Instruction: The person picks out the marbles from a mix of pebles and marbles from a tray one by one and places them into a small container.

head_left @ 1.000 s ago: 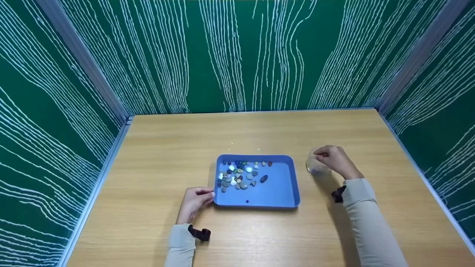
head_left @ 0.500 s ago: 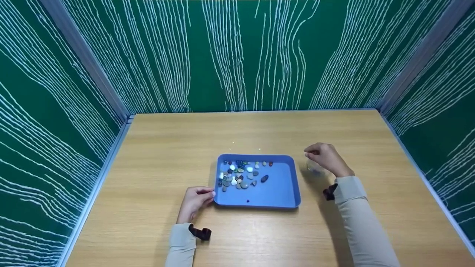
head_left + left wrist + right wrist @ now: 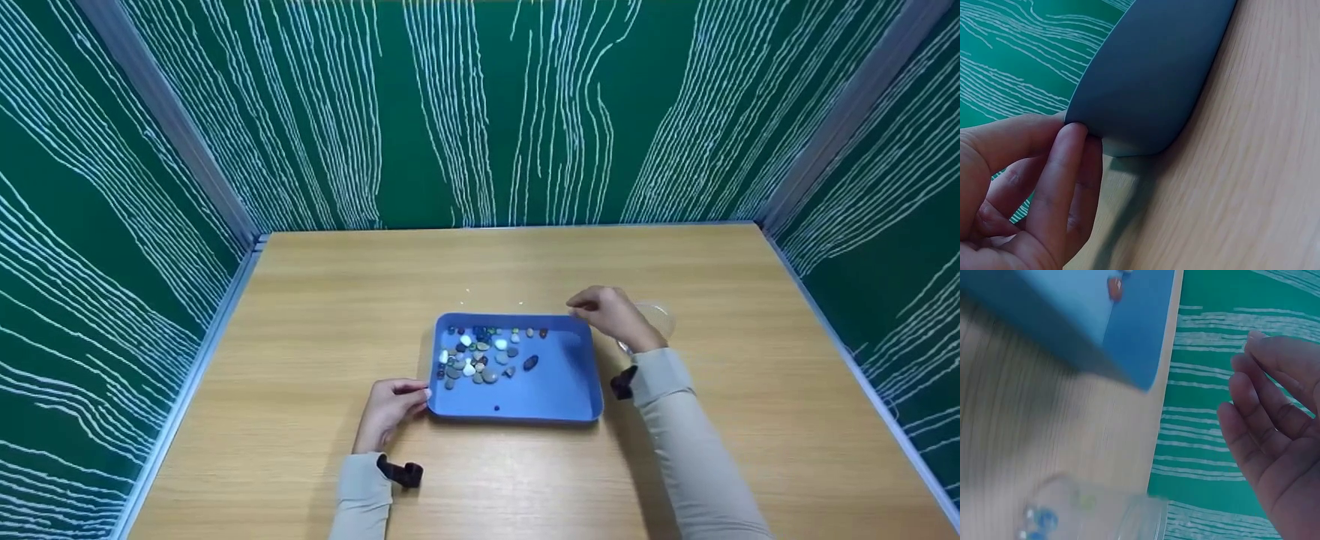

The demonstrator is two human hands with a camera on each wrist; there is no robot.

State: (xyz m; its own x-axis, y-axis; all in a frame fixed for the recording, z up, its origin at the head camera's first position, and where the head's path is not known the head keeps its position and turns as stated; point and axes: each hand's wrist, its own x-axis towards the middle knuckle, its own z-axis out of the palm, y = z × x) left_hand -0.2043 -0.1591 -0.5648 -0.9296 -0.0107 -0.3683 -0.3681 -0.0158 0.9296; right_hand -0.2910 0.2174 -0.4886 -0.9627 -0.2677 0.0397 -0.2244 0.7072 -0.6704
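A blue tray (image 3: 555, 394) lies on the table, with many pebbles and glass beads gathered mostly in its left half. My left hand (image 3: 391, 412) pinches the tray's left edge near the front corner; the left wrist view shows thumb and fingertips at the rim (image 3: 1081, 112). Above the tray's back right corner is my right hand (image 3: 616, 316). In the right wrist view its fingers (image 3: 1247, 391) are loosely bent and nothing shows between them. Behind that hand stands a clear cup (image 3: 661, 319), partly hidden by it, with blue marbles (image 3: 1044, 518) inside.
A dark oval stone (image 3: 531, 363) and a small dark bead (image 3: 496, 408) lie apart from the main group. A few tiny pale bits (image 3: 520, 303) are on the wooden table (image 3: 360, 300) behind the tray. Green panels (image 3: 525, 112) with white lines enclose the table's sides and back.
My right hand has moved left from over the clear cup to the tray's back right corner, uncovering part of the cup. The left hand keeps its pinch on the tray edge.
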